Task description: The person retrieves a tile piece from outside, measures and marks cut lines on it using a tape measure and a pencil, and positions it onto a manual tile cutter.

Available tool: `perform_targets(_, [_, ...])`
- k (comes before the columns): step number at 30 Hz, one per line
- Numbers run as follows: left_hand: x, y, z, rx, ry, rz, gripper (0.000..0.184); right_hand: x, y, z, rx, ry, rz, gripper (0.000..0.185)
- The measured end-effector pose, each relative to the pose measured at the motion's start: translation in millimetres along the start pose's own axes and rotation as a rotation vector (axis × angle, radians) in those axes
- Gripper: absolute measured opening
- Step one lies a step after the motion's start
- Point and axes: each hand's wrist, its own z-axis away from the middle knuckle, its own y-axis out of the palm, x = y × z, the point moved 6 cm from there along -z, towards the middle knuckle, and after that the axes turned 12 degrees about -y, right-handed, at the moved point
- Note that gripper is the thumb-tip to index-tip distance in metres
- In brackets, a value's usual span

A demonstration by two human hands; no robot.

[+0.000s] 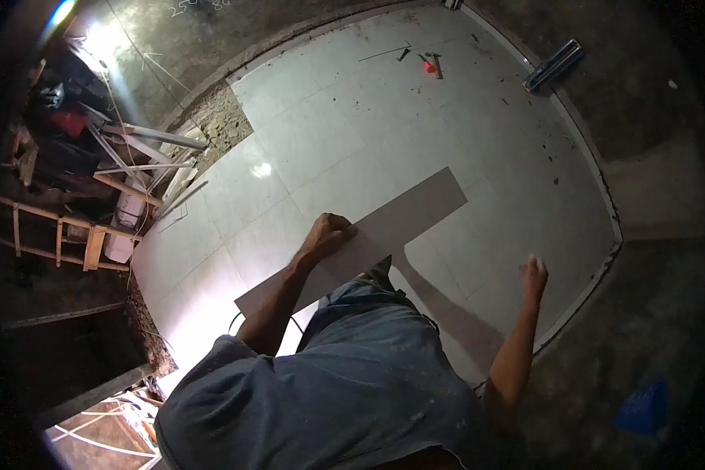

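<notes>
A long, narrow grey tile strip (pixel 403 223) lies slantwise in front of my body, its far end pointing to the upper right. My left hand (pixel 327 235) is closed on the upper edge of the strip near its middle. Well to the right of the strip is my right hand (pixel 533 276), held out above the pale tiled floor (pixel 313 149). Its fingers are small and blurred, and whether they are apart does not show.
Several small tools (pixel 435 66), one with a red part, lie on the far tiles. A blue tile cutter (pixel 553 66) rests at the upper right edge. Wooden frames (pixel 94 235) and clutter stand left. A blue object (pixel 642 407) is at the lower right.
</notes>
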Motion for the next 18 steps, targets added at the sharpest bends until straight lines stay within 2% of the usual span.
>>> perform_targets(1, [-10,2,-37,0.001,0.027,0.003,0.035,-11,-2,-18,0.014,-0.018,0.041,0.040])
perform_targets(3, [-55,0,-89,0.013,-0.031,-0.010,0.035,-66,10,-15,0.084,0.167,-0.008,0.037])
perform_targets(4, [-82,-5,-121,0.016,-0.045,-0.022,0.036,-102,18,-2,0.053,0.442,-0.056,0.034])
perform_targets(6, [-120,-3,-180,0.011,-0.037,0.024,0.036,-200,42,52,0.078,0.676,-0.208,0.028])
perform_targets(7, [-137,-1,-205,0.013,-0.040,0.045,0.036,-215,45,79,0.225,0.906,-0.124,0.047])
perform_targets(8, [-166,-4,-226,0.029,-0.048,0.018,0.036,-207,54,90,0.360,1.012,-0.061,0.046])
perform_targets(11, [-203,-1,-306,0.051,-0.035,-0.013,0.035,-178,81,58,0.488,0.950,-0.044,0.042])
perform_targets(12, [-222,-1,-317,0.032,-0.132,0.022,0.036,-174,86,32,0.495,0.917,-0.046,0.040])
perform_targets(18, [-286,31,-430,0.037,-0.147,0.079,0.033,-175,109,-176,0.558,0.766,-0.021,0.033])
